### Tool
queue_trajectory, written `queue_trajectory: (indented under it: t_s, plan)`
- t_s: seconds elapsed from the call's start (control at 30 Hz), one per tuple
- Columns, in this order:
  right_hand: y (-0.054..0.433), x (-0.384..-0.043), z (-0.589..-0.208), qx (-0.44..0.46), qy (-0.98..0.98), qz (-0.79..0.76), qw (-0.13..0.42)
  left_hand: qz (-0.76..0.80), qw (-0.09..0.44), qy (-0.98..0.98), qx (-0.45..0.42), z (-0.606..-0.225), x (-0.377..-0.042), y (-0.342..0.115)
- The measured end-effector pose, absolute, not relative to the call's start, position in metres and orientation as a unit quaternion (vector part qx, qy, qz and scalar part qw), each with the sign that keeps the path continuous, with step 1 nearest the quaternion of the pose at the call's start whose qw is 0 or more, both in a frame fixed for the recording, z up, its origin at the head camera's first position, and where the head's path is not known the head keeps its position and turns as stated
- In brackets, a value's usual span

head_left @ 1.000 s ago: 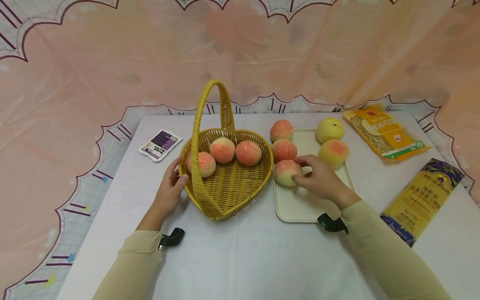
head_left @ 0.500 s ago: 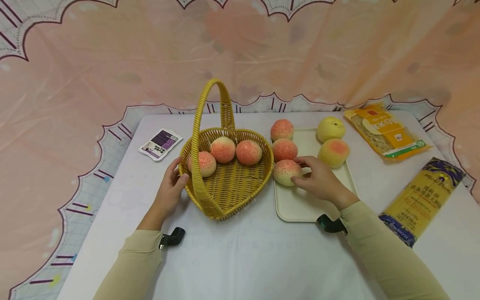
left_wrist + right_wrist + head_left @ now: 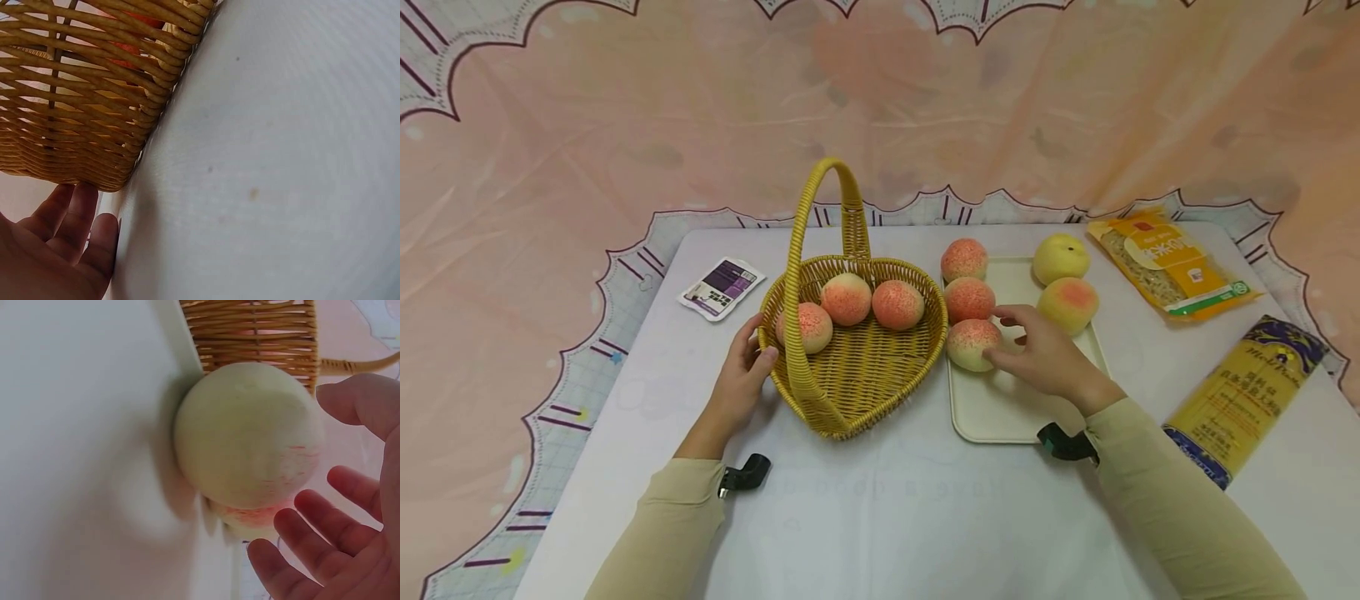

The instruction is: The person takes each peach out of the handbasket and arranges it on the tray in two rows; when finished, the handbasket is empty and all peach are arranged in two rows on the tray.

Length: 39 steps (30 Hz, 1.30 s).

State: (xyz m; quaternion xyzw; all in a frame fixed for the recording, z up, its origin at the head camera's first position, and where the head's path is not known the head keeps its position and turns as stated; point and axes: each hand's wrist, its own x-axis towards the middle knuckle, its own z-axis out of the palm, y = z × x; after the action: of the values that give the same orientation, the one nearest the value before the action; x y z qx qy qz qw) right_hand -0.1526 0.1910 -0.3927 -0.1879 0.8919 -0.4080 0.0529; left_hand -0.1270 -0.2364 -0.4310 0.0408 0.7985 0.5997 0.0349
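Note:
In the head view, my left hand (image 3: 739, 379) rests against the outer left side of a heart-shaped wicker basket (image 3: 880, 408). Its relaxed fingertips (image 3: 81, 197) meet the weave in the left wrist view. Three peaches (image 3: 846, 299) lie inside the basket, under its tall handle. My right hand (image 3: 1048, 354) is spread beside the nearest peach (image 3: 973, 345) on a cream tray (image 3: 1000, 417), thumb close to its right side. In the right wrist view, a gap shows between the fingers and that peach (image 3: 244, 437). Two more peaches (image 3: 968, 300) line the tray's left edge behind it.
A yellow peach (image 3: 1061, 259) and a yellow-red peach (image 3: 1067, 305) sit at the tray's right side. Beyond lie an orange food packet (image 3: 1172, 267) and a spaghetti packet (image 3: 1243, 400). A small purple-and-white sachet (image 3: 721, 289) lies left of the basket. A patterned cloth (image 3: 880, 108) hangs behind.
My right hand's fingers have spread and drawn slightly back to the right from the nearest peach, which has shifted slightly left. The left hand and basket have stayed put.

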Motion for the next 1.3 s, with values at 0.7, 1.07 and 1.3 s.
queue_trajectory:
  t_s: [0.7,1.07,1.3]
  plan:
    - [0.168,-0.166,-0.367,-0.251,0.895,-0.368,0.029,0.603,0.036,0.796,0.039,-0.43,-0.127,-0.236]
    - [0.133,-0.178,-0.354,-0.283,0.891,-0.352,0.042,0.607,0.037,0.793,0.039,-0.429,-0.127,-0.236]
    - [0.112,-0.189,-0.356,-0.293,0.892,-0.342,0.036,0.61,0.037,0.79,0.039,-0.429,-0.127,-0.236]
